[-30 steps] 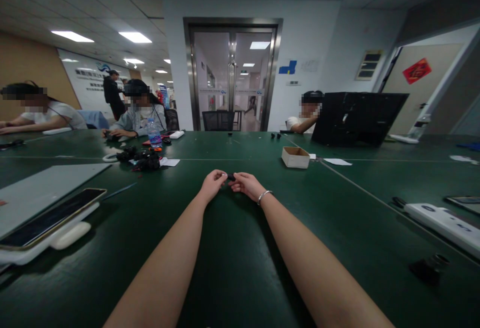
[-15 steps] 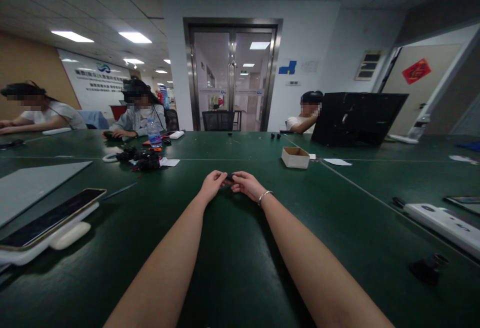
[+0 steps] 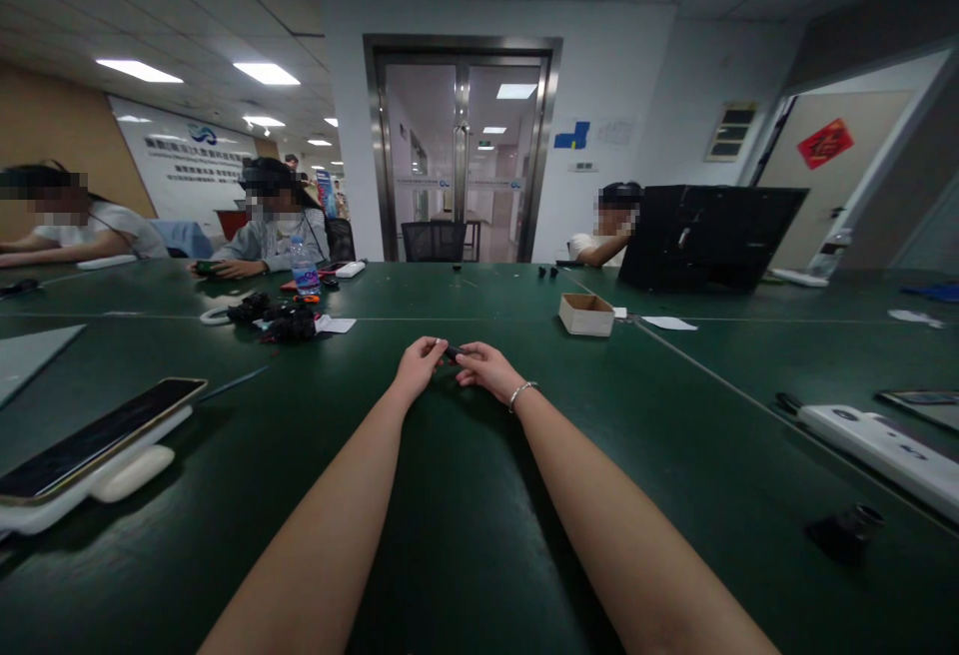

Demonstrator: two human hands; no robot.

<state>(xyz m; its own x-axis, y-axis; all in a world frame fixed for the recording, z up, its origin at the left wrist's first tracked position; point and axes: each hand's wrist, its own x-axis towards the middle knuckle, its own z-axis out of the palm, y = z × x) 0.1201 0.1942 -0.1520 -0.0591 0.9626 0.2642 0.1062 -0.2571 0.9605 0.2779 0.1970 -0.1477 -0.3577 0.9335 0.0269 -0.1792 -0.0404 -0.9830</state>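
My left hand (image 3: pixel 418 365) and my right hand (image 3: pixel 486 368) meet at arm's length over the dark green table (image 3: pixel 465 535). Between their fingertips they pinch a small black part (image 3: pixel 452 352), each hand closed on one end of it. The part is too small to name. A thin bracelet (image 3: pixel 521 391) circles my right wrist. Both forearms stretch out flat along the tabletop.
A small cardboard box (image 3: pixel 586 314) stands beyond my right hand. A pile of black parts (image 3: pixel 277 319) and a water bottle (image 3: pixel 304 268) lie far left. A phone (image 3: pixel 97 433) rests on a white device near left. A white device (image 3: pixel 876 441) and a black part (image 3: pixel 843 528) lie right. Three people sit across; one is behind a laptop (image 3: pixel 708 236).
My hands keep pinching the small black part and have barely moved. The view has shifted slightly. A standing person at the far left has gone from sight.
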